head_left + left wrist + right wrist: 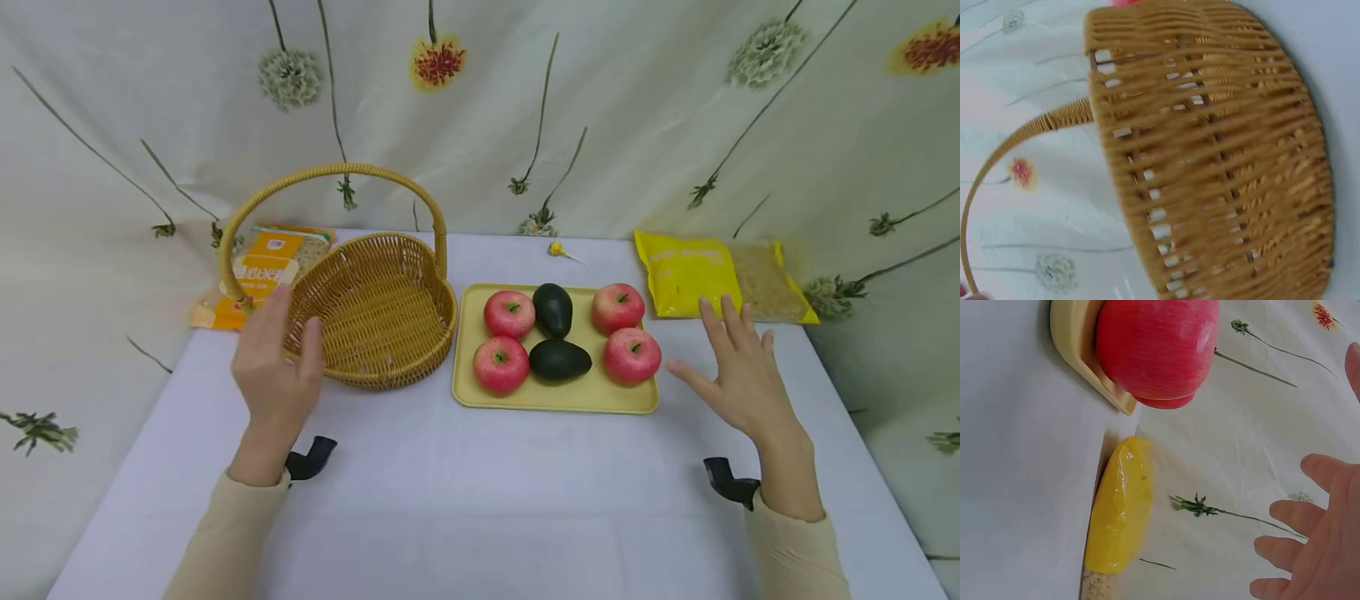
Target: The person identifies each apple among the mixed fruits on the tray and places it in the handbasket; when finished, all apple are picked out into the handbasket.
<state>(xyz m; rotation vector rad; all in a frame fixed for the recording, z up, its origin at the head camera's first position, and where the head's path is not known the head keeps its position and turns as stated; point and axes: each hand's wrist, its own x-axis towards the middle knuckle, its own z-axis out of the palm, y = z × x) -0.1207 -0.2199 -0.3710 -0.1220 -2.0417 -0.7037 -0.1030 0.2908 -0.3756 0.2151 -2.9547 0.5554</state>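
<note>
Left hand (277,379) uncurled beside basket (378,317), contact unclear; right hand (741,383) splayed wide, empty, near tray (558,398).

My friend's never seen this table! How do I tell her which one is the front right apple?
On the white table, right of the wicker basket, lies a yellow tray. Two pinkish-red apples sit at its right end, one behind the other. Take the front one: of all four apples, it's nearest the person's right hand.
</note>
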